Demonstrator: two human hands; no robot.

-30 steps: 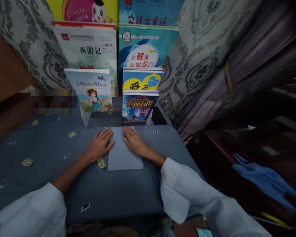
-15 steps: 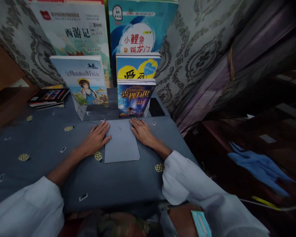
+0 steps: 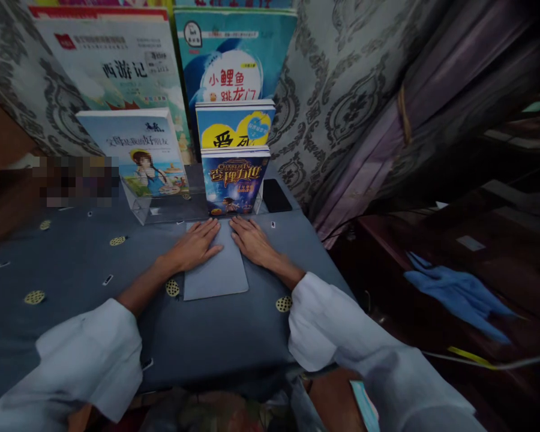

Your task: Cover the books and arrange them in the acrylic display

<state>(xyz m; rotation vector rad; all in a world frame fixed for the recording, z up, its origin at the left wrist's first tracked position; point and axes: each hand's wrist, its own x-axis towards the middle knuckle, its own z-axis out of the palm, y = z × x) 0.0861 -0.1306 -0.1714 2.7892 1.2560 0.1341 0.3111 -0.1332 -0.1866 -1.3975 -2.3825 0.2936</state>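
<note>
Left hand (image 3: 197,246) on gray booklet (image 3: 216,277), right hand (image 3: 254,245) at edge — books (image 3: 234,185) behind

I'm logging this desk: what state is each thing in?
Grey booklet: flat, apparently closed
Left hand: open, palm down
Right hand: open, palm down
Displayed books: closed, propped up
Black phone-like slab: lying flat
Blue cloth: crumpled
Curtain: gathered, tied

We see a plain pale grey booklet (image 3: 220,279); our bench (image 3: 220,336) is slate blue, printed with yellow, dark-spotted pineapples (image 3: 173,288); our sleeves (image 3: 94,354) are white; the backdrop (image 3: 328,90) is silvery grey with dark scrolling damask; the curtain (image 3: 378,156) is mauve; one book (image 3: 270,45) is teal, another book (image 3: 234,195) deep blue with gold lettering (image 3: 236,173); the cloth (image 3: 459,294) is blue.
</note>
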